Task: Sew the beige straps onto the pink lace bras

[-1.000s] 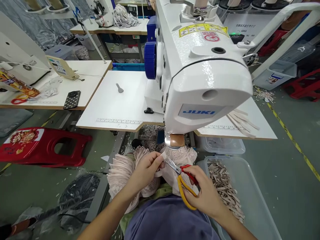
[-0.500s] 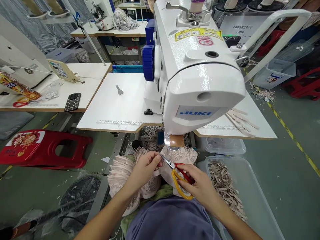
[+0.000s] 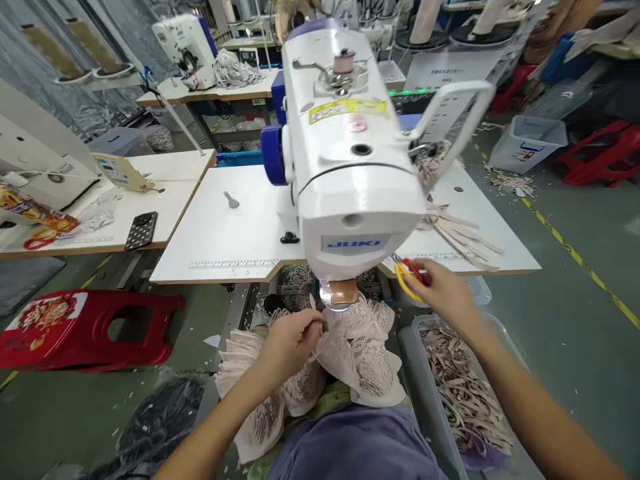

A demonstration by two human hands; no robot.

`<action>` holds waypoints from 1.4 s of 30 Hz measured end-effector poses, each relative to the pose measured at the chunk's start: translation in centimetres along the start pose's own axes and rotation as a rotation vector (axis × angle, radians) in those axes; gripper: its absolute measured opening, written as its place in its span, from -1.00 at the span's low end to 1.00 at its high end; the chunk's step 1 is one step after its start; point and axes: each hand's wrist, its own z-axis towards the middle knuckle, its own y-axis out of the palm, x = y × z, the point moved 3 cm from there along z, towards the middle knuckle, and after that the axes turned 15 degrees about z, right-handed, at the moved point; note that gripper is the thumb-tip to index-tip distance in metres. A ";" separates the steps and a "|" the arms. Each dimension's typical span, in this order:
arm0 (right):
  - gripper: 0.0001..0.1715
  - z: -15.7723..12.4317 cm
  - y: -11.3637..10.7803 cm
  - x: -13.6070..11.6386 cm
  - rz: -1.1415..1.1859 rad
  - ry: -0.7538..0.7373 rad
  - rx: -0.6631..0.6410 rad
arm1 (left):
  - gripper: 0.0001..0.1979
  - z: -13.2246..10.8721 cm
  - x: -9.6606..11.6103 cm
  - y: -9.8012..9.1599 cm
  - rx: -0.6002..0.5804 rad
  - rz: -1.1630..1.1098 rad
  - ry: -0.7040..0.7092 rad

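My left hand [image 3: 290, 343] is closed on the edge of a pale pink lace bra [image 3: 375, 370], just below the needle area of the white sewing machine [image 3: 357, 187]. The bra's lace cups spread over my lap and up under the machine head. In my right hand [image 3: 445, 293] are scissors [image 3: 409, 283] with one red and one yellow handle. They are at the front edge of the table, right of the machine head, with the blades partly hidden. More pink lace cups [image 3: 245, 360] lie layered beneath my left forearm.
Pale fabric strips [image 3: 465, 233] lie on the machine table [image 3: 225, 230], right of the head. A clear bin [image 3: 435, 413] of strip scraps stands at my right. On the left are a red stool [image 3: 95, 327] and a patterned phone [image 3: 141, 231] on the neighbouring table.
My right hand has carried the scissors away from the bra, up and right to the table edge. My left hand still holds the bra, whose right-hand cups now show more. The view has shifted.
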 end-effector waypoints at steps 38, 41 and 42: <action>-0.88 2.0 6.7 -9.4 0.761 0.082 -0.169 | -0.58 0.9 2.8 1.4 0.407 0.481 0.155; -0.88 2.6 6.8 -9.5 0.683 0.047 -0.173 | -0.57 1.0 2.9 1.0 0.442 0.560 0.192; -0.88 2.7 6.8 -9.6 0.655 0.030 -0.169 | -0.57 0.9 2.9 1.0 0.467 0.580 0.208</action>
